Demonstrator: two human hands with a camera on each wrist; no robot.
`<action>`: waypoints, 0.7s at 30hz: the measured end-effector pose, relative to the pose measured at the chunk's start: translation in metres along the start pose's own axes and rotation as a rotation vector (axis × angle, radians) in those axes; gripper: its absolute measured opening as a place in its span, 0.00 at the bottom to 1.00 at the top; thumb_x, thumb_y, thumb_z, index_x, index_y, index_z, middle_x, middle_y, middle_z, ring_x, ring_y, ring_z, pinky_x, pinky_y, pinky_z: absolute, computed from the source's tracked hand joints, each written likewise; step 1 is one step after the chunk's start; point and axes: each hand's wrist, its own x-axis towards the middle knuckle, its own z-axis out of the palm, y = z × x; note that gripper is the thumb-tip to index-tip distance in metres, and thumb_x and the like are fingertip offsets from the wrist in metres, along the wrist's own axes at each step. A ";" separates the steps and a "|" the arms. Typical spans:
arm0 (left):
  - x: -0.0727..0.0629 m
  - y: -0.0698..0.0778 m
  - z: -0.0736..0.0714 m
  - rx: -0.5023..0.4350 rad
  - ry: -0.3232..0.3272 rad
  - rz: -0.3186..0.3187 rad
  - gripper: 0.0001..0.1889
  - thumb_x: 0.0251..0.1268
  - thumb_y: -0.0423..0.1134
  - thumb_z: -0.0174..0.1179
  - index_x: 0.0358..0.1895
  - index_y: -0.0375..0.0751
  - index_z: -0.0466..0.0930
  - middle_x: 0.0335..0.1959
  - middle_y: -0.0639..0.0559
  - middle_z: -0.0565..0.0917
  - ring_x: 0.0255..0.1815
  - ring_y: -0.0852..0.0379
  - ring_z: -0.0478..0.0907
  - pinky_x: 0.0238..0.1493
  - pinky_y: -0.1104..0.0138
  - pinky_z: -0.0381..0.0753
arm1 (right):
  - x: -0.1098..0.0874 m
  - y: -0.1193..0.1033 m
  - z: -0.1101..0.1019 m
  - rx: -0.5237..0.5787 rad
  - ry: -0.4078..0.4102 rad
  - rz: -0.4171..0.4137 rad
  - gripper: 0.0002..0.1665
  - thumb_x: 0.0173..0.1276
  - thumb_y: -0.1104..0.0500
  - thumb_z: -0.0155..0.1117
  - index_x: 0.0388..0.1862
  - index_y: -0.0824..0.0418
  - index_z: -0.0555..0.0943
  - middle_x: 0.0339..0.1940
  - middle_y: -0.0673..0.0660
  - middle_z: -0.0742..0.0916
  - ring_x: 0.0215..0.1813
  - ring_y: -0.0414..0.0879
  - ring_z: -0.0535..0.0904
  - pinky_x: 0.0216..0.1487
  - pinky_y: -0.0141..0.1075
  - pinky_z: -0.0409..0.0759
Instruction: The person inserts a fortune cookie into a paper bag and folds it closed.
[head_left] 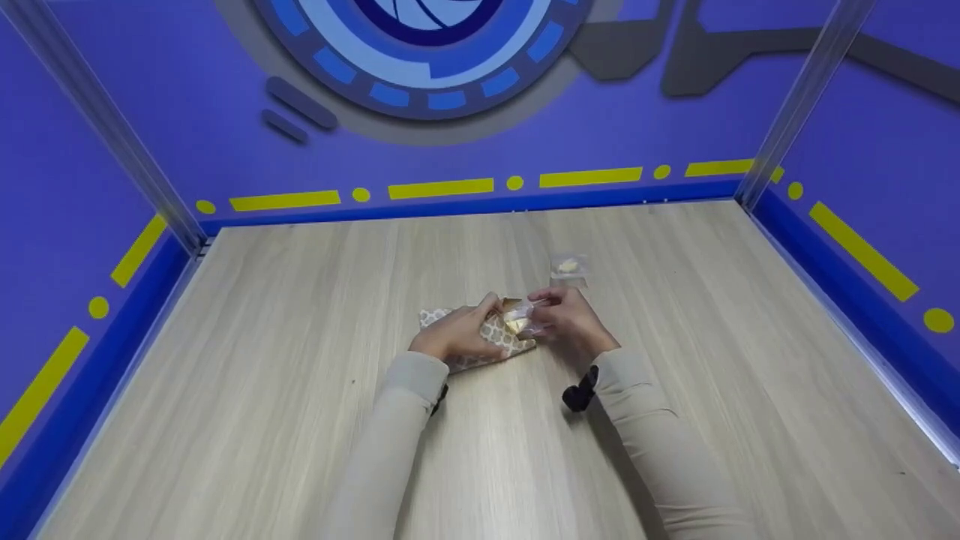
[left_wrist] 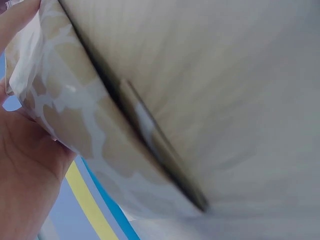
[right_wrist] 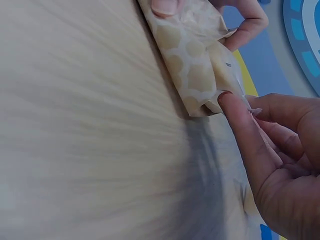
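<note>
In the head view my left hand (head_left: 459, 334) grips a small paper bag (head_left: 496, 330) with a tan and white giraffe-like pattern, lying low over the table. The bag's mouth faces right and is spread apart. At that mouth my right hand (head_left: 568, 318) pinches a clear plastic packet (head_left: 517, 321) with something pale yellow inside. The right wrist view shows thumb and finger on the edge of the packet (right_wrist: 227, 67), part of which sits within the bag's opening. From the left wrist, the bag's patterned side (left_wrist: 75, 105) fills the left, with the palm (left_wrist: 30, 170) beside it.
A second small clear packet (head_left: 568, 267) with a pale piece inside lies on the table just beyond my right hand. The wood-grain table (head_left: 300, 420) is bounded by blue panels (head_left: 480, 165) at the back and both sides. Black straps circle both wrists.
</note>
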 end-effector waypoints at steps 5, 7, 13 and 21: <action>0.000 0.000 0.000 0.000 0.000 -0.006 0.34 0.52 0.52 0.70 0.60 0.55 0.60 0.48 0.46 0.81 0.42 0.53 0.77 0.47 0.59 0.76 | 0.001 0.002 0.001 -0.009 -0.003 -0.008 0.21 0.61 0.71 0.60 0.55 0.71 0.75 0.39 0.57 0.79 0.31 0.42 0.79 0.30 0.32 0.83; 0.000 0.001 0.000 0.003 -0.001 -0.016 0.34 0.53 0.53 0.69 0.59 0.56 0.60 0.49 0.46 0.81 0.43 0.54 0.77 0.48 0.59 0.76 | 0.002 0.003 0.002 -0.003 -0.001 -0.010 0.21 0.61 0.71 0.60 0.55 0.71 0.76 0.38 0.57 0.79 0.30 0.41 0.80 0.29 0.32 0.82; 0.000 0.002 0.001 0.013 -0.003 -0.042 0.34 0.53 0.53 0.68 0.60 0.57 0.59 0.50 0.47 0.80 0.47 0.53 0.77 0.50 0.58 0.76 | 0.002 0.004 0.005 0.005 -0.011 -0.011 0.21 0.62 0.70 0.61 0.55 0.71 0.76 0.36 0.55 0.79 0.28 0.41 0.80 0.27 0.31 0.82; 0.001 0.001 0.001 0.008 -0.009 -0.039 0.35 0.53 0.53 0.68 0.61 0.57 0.59 0.54 0.47 0.80 0.50 0.50 0.79 0.53 0.56 0.77 | 0.000 0.002 0.010 -0.028 -0.017 -0.014 0.20 0.62 0.69 0.63 0.54 0.70 0.76 0.36 0.55 0.80 0.28 0.40 0.80 0.26 0.29 0.80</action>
